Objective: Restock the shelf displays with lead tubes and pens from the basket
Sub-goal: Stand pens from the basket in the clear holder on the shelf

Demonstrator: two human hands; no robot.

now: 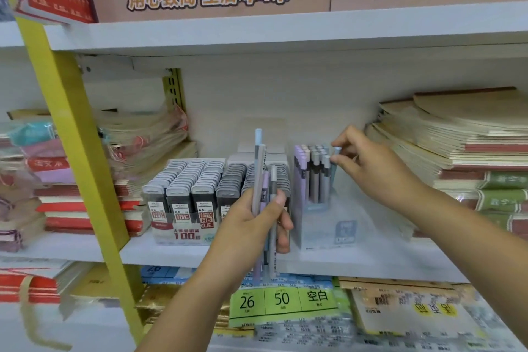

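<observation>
Pens being held at the display box on the white shelf (400,261).

The left hand (251,226) is curled round a bundle of pens (261,180), slim smooth barrels in grey, lilac and pale blue, held upright in front of the shelf's front edge. The right hand (371,166) pinches a single pale blue pen (337,150) by its cap between thumb and fingertips, at the right side of the frosted plastic display box (328,223), where lilac and grey pens stand packed upright. Just left of the box, flat rectangular lead tubes (185,180) with grey caps fill neat rows. Stacked paper notebooks (471,146) lie toward the shelf's right end.
</observation>
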